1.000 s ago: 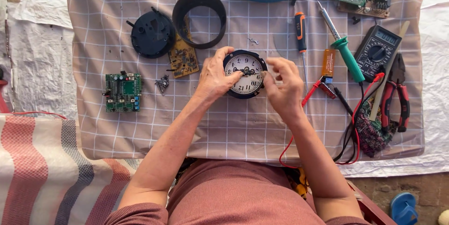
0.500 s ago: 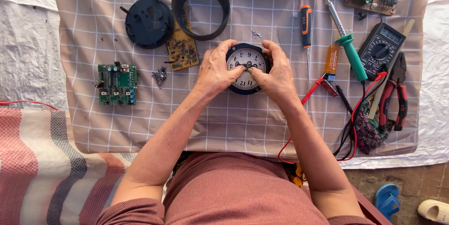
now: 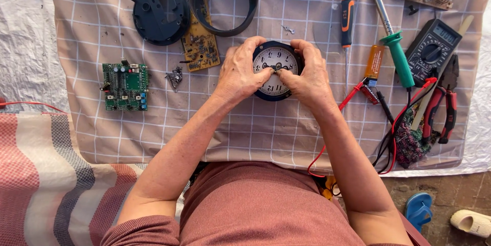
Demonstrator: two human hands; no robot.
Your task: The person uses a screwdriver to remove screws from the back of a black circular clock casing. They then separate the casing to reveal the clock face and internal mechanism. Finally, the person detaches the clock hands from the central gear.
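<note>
The clock face (image 3: 276, 64) looks like smooth white card or plastic in a dark, slightly glossy plastic rim. Beneath it lies a checked woven cloth (image 3: 153, 128), matt and a little creased. Right of the clock face, the soldering iron (image 3: 394, 41) has a shiny metal shaft and a green plastic handle.

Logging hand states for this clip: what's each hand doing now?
Left hand: closed on the round clock, fingertip at the dial's centre.
Right hand: likewise.
</note>
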